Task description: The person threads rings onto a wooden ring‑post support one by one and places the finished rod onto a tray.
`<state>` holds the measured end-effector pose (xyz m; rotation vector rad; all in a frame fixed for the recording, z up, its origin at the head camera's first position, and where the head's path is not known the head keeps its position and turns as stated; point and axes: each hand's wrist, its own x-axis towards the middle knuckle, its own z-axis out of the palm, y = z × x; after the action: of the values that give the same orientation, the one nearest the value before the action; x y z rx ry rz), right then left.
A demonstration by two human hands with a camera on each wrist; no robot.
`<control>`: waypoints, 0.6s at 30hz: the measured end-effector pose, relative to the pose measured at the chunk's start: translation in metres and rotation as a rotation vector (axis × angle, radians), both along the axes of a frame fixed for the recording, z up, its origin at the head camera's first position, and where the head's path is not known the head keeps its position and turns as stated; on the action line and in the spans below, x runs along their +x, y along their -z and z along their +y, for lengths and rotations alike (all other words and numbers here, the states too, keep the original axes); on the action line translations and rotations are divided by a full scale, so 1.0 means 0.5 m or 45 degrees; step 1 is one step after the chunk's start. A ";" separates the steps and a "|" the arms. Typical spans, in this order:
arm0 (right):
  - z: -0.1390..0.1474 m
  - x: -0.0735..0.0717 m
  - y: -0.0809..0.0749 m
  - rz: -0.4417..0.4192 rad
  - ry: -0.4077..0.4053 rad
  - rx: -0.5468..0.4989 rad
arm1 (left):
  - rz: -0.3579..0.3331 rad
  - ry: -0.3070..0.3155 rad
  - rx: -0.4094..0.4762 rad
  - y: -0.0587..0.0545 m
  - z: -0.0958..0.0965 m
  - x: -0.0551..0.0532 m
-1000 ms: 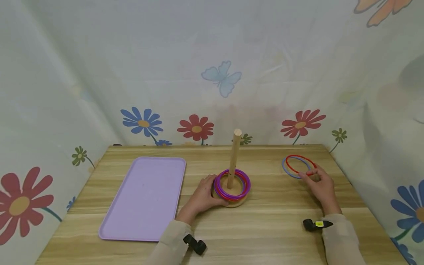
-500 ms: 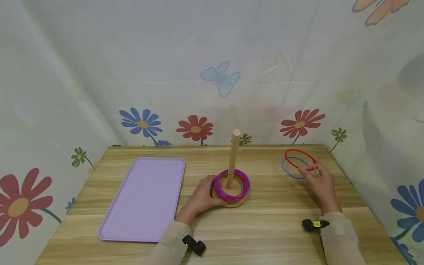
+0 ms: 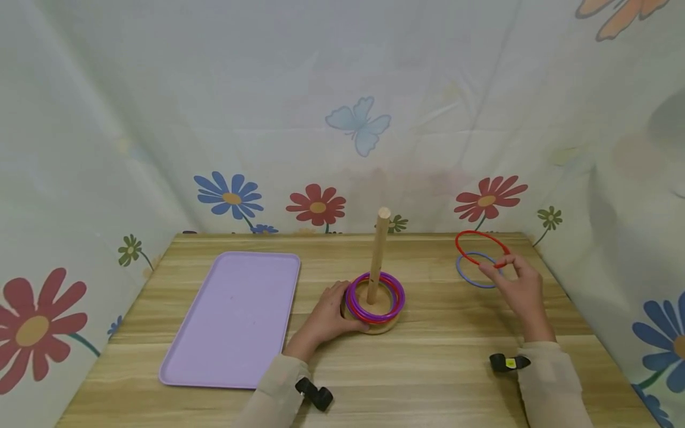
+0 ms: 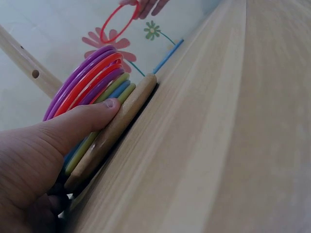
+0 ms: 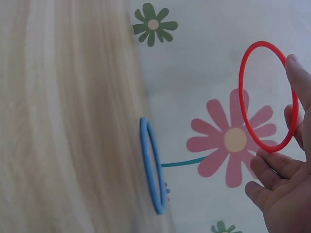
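Observation:
With thumb and fingers, my right hand pinches the near edge of a red ring, held tilted above the table. In the right wrist view the red ring is apart from the tabletop. Below it, a blue ring lies flat on the table. My left hand grips the left side of the round wooden base of a ring stand, whose peg rises upright. Around the peg lies a stack of rings, purple, red, yellow-green and blue; my left thumb presses against the lower ones.
A pale purple tray lies on the left of the wooden table. Behind the table's far edge hangs a cloth printed with flowers and a butterfly. Black wrist cameras sit on both sleeves.
My right hand has lifted the red ring up and away from the blue ring, which stays on the table. The left hand keeps its hold on the stand's base.

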<state>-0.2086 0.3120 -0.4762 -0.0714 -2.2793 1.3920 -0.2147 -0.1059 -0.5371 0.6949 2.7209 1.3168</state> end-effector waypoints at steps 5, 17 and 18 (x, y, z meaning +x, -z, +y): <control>-0.008 0.006 -0.020 0.048 -0.016 0.030 | -0.005 0.000 -0.002 0.001 -0.001 -0.001; -0.031 0.022 -0.070 0.072 -0.041 -0.011 | 0.014 0.001 0.003 0.005 -0.002 -0.005; -0.032 0.024 -0.073 0.073 -0.041 -0.012 | 0.014 0.002 -0.001 0.005 -0.002 -0.005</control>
<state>-0.1967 0.2957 -0.4397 0.0024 -2.2364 1.4032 -0.2173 -0.1070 -0.5395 0.7061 2.7288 1.3155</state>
